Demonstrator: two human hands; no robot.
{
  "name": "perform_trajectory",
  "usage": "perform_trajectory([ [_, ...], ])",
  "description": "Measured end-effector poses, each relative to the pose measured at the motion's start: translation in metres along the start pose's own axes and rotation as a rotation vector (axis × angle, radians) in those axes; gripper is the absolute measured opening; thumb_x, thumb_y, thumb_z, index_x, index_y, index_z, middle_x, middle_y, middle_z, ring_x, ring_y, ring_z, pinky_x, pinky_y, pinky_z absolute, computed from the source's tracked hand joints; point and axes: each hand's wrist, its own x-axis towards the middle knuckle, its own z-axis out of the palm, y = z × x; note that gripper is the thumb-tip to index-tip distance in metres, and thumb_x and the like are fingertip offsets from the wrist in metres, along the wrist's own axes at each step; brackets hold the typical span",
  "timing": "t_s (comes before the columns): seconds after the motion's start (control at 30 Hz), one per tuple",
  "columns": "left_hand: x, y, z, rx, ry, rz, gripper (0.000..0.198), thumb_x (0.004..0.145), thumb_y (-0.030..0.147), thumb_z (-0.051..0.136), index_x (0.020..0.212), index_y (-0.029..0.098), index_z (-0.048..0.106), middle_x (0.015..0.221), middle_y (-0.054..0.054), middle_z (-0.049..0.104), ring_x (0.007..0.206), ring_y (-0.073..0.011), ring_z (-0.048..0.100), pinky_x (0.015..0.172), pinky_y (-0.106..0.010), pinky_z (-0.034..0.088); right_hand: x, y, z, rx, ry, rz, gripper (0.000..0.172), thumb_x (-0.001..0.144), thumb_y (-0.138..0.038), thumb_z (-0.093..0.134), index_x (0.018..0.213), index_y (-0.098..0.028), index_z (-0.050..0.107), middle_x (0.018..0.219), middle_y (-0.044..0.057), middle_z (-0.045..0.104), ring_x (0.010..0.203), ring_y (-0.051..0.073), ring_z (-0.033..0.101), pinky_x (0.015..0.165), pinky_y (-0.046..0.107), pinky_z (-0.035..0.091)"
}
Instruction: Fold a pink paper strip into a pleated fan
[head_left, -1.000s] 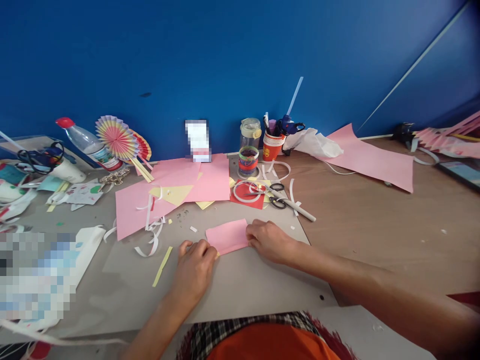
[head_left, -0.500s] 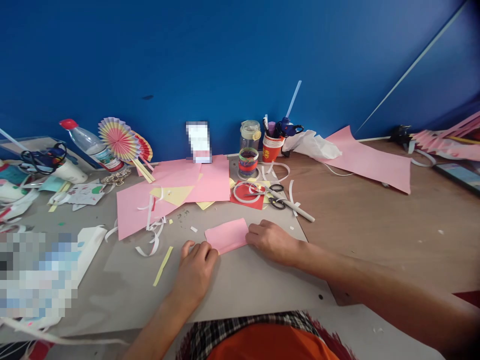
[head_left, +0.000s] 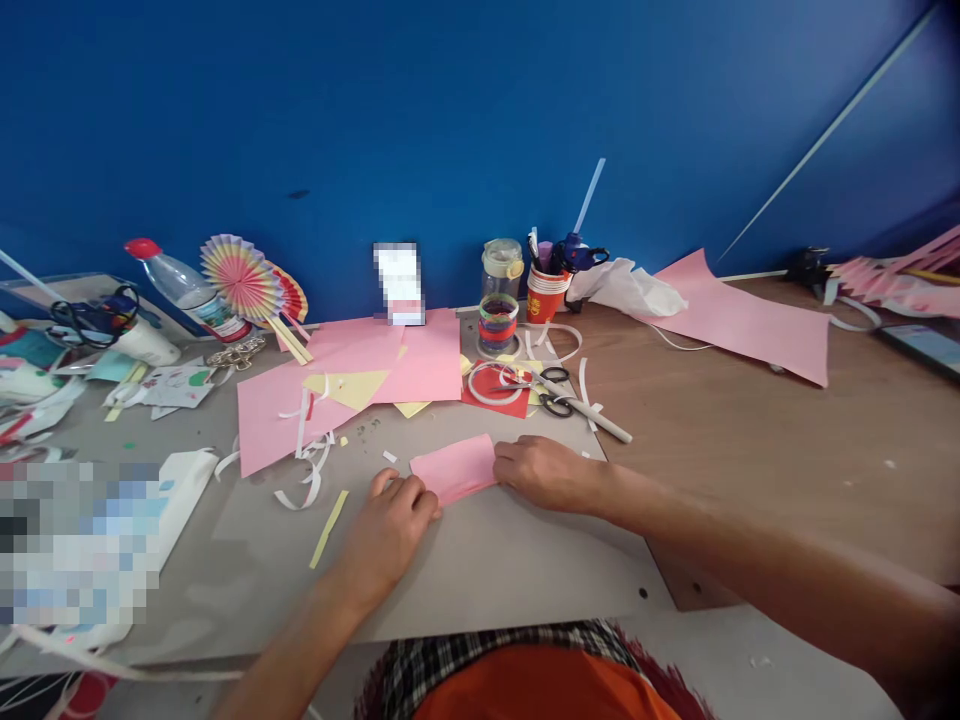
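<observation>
A small pink sheet of paper (head_left: 456, 467) lies on the grey table in front of me, with what looks like a folded strip along its near edge. My left hand (head_left: 399, 522) pinches its left near corner, fingers curled. At its right end, my right hand (head_left: 541, 470) grips the edge with bent fingers; the thumb is hidden. A thin yellow paper strip (head_left: 329, 530) rests left of my left hand. Beyond the paper lie scissors (head_left: 556, 390) with black handles and a red paper piece (head_left: 496, 397).
Large pink sheets (head_left: 420, 360) and curled white strips (head_left: 304, 490) lie farther back. A clear bottle (head_left: 500, 290), a red paper cup (head_left: 547, 295) holding tools, and a phone (head_left: 400, 285) stand by the blue wall. Left are a paper fan (head_left: 241, 277) and a red-capped bottle (head_left: 187, 295).
Both hands keep their hold at the two ends of the pink paper, with hardly any shift. The whole view has moved slightly.
</observation>
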Motion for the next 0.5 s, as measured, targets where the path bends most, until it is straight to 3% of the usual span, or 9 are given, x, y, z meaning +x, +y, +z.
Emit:
perform_trajectory([
  [0.17, 0.004, -0.003, -0.002, 0.067, -0.029, 0.060, 0.018, 0.090, 0.013, 0.044, 0.080, 0.017, 0.057, 0.075, -0.003, 0.056, 0.070, -0.0187, 0.056, 0.085, -0.041, 0.038, 0.008, -0.001, -0.001, -0.076, -0.001, -0.035, 0.017, 0.078, -0.004, 0.041, 0.082, -0.011, 0.056, 0.082, 0.010, 0.058, 0.059, 0.014, 0.047, 0.056, 0.030, 0.026],
  [0.3, 0.004, 0.001, -0.005, 0.059, -0.056, 0.009, 0.018, 0.091, 0.017, 0.044, 0.081, 0.017, 0.059, 0.076, -0.004, 0.059, 0.074, -0.0197, 0.057, 0.085, -0.041, 0.038, 0.008, -0.002, 0.006, -0.010, 0.054, 0.050, 0.018, 0.082, -0.009, 0.040, 0.082, -0.012, 0.058, 0.081, 0.009, 0.059, 0.060, 0.013, 0.047, 0.056, 0.029, 0.026],
  [0.4, 0.004, 0.003, -0.008, -0.030, -0.093, -0.056, 0.023, 0.092, 0.017, 0.040, 0.081, 0.017, 0.061, 0.078, -0.004, 0.062, 0.076, -0.0192, 0.058, 0.086, -0.042, 0.037, 0.006, -0.003, 0.006, 0.075, 0.081, 0.105, 0.020, 0.085, -0.014, 0.040, 0.081, -0.012, 0.059, 0.081, 0.008, 0.060, 0.061, 0.013, 0.048, 0.057, 0.029, 0.027],
  [0.5, 0.005, 0.000, -0.016, -0.250, -0.151, -0.165, 0.027, 0.092, 0.015, 0.037, 0.082, 0.019, 0.062, 0.080, -0.002, 0.064, 0.076, -0.0168, 0.058, 0.088, -0.040, 0.036, 0.001, -0.007, -0.008, 0.185, 0.080, 0.144, 0.019, 0.084, -0.016, 0.041, 0.079, -0.013, 0.060, 0.081, 0.007, 0.061, 0.062, 0.012, 0.048, 0.059, 0.028, 0.029],
])
